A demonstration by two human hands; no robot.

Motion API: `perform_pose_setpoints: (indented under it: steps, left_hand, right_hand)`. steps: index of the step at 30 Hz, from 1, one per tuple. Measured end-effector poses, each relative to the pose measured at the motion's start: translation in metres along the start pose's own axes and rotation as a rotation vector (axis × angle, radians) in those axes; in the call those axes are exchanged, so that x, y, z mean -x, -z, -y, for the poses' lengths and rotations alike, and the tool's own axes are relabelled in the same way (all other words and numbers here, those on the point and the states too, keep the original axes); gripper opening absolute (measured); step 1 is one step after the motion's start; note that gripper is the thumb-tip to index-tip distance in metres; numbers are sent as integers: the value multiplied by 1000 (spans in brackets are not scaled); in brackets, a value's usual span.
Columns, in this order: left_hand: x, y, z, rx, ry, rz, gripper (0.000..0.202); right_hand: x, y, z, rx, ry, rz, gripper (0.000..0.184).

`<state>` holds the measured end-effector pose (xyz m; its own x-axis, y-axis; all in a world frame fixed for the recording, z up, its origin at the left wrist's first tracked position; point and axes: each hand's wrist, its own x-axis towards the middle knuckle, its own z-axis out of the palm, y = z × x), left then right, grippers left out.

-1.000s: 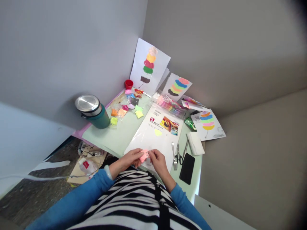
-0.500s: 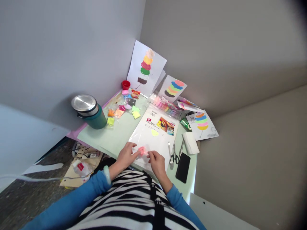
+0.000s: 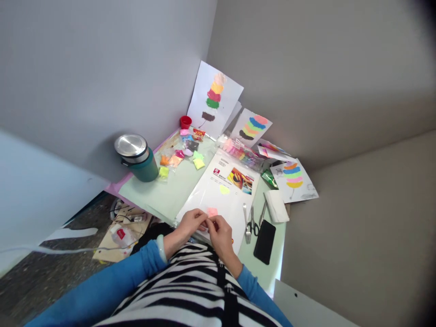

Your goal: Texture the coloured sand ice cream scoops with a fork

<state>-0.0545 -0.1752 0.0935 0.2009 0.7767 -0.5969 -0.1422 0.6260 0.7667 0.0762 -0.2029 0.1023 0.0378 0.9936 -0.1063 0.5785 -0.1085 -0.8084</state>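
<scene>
My left hand (image 3: 191, 223) and my right hand (image 3: 221, 234) meet low over the white pad (image 3: 197, 202). Their fingertips pinch the near edge of a small clear packet of pink clay (image 3: 212, 211). The pink lump shows just beyond the fingers, while the edge being gripped is mostly hidden. A pale yellow patch (image 3: 224, 190) lies on the pad, below its printed picture (image 3: 240, 180). To the right of my right hand are a fork (image 3: 247, 227), black-handled scissors (image 3: 253, 225) and a black phone (image 3: 265, 242).
Several coloured clay packets (image 3: 175, 161) lie on the left of the table, near a green thermos (image 3: 145, 167) and a red cup (image 3: 185, 121). Painted sheets (image 3: 218, 100) lean on the wall. White tissue (image 3: 276, 206) sits at the right edge.
Both hands have drawn together, with fingertips now meeting at the packet's near edge. The pink clay has turned from between the hands to beyond the fingers. The view has shifted slightly.
</scene>
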Motion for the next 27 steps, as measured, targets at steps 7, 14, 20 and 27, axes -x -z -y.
perform_pose_setpoints:
  steps: [7,14,20,27]
  left_hand:
    - [2,4,7,66,87,29,20]
    - [-1,10,14,-70,12,87,21]
    - [-1,11,15,-249,-86,72,26]
    - [0,10,13,-486,-152,-105,11]
  right_hand:
    - [5,-2,-5,-73,-54,-8,18]
    - [6,-5,-7,-129,-162,52,24]
    - [1,-5,-7,-75,-169,91,25]
    - [1,-5,-13,135,-177,-56,22]
